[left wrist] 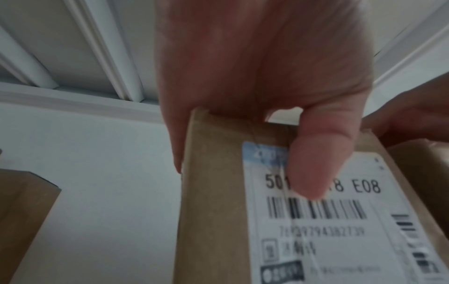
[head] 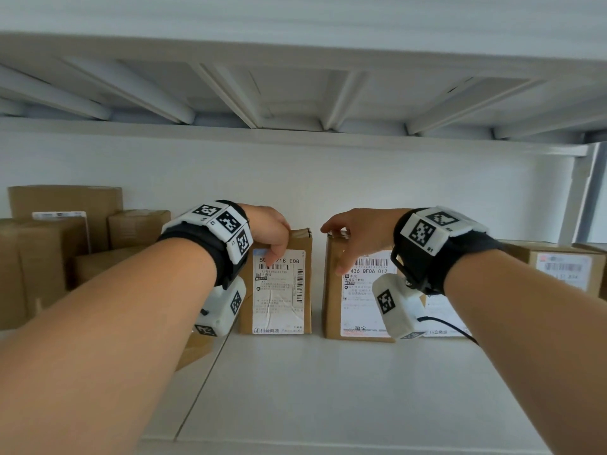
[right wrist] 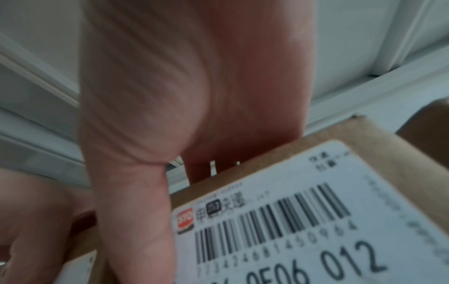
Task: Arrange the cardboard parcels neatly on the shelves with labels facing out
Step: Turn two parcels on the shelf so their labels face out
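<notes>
Two upright cardboard parcels stand side by side on the white shelf (head: 295, 382), labels facing me. My left hand (head: 271, 233) grips the top of the narrow parcel (head: 279, 290), thumb on its white label and fingers behind; the left wrist view shows the same parcel (left wrist: 213, 192) under my left hand (left wrist: 267, 86). My right hand (head: 354, 236) grips the top of the wider parcel (head: 335, 290), thumb on its front and fingers over the top edge. In the right wrist view that parcel (right wrist: 316, 221) shows its barcode label beside my right hand (right wrist: 182, 115).
Several brown boxes (head: 59, 244) are stacked at the shelf's left. Another labelled parcel (head: 565, 267) stands at the right near a grey upright post (head: 594, 192). The ribbed underside of the upper shelf (head: 295, 93) hangs close overhead.
</notes>
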Demonstrator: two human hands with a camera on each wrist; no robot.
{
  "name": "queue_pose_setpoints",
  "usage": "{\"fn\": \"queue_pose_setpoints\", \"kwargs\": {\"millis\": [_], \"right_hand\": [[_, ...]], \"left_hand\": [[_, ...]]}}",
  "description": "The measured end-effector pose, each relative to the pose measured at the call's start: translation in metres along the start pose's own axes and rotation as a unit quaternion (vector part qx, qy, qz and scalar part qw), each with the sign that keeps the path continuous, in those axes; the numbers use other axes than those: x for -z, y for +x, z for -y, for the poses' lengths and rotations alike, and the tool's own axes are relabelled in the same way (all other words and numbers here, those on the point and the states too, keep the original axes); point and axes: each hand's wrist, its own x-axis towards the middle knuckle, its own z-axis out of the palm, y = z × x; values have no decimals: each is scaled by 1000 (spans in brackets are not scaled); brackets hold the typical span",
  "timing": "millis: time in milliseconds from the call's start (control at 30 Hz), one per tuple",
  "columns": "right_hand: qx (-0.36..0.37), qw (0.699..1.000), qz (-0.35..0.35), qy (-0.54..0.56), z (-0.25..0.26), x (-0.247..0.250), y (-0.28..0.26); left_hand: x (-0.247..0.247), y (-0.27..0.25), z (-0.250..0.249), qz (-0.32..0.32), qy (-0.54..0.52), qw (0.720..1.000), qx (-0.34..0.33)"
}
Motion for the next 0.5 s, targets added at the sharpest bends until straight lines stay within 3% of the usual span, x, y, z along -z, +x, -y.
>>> {"fn": "queue_pose_setpoints", "kwargs": {"millis": [500], "right_hand": [[8, 1000, 1, 24, -2, -4, 3]], "left_hand": [[3, 0, -9, 48, -24, 998, -11]]}}
